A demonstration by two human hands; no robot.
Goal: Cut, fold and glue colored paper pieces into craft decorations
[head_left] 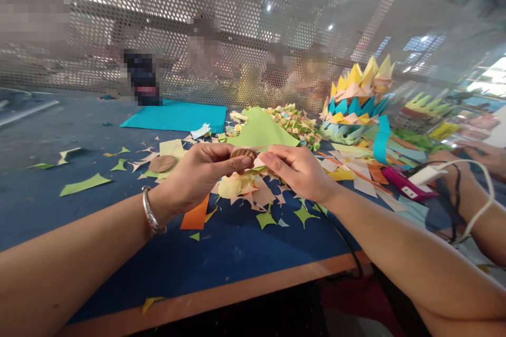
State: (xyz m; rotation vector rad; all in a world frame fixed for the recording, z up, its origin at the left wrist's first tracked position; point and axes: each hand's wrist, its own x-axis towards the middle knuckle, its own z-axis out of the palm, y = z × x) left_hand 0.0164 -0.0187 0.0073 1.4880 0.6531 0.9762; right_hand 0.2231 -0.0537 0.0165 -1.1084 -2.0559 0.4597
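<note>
Near the middle of the view, my left hand point(201, 171) pinches a small round brown disc point(242, 154) between thumb and fingers. Close beside it on the right, my right hand point(298, 168) has its thumb and fingertips pressed together; what they grip is too small to make out. Below both hands lies a pile of yellow and pink paper scraps point(253, 189). Another brown disc point(162, 163) rests on pale paper left of my left hand. Just beyond the hands is a torn light green sheet point(261, 129).
A blue sheet point(177, 116) and a phone-like dark object point(144, 79) stand behind. Stacked paper crowns point(358, 102) are at the back right. A purple power strip point(409, 184) with cables lies right, near another person's arm point(480, 210). Perforated metal point(237, 26) rises behind the table.
</note>
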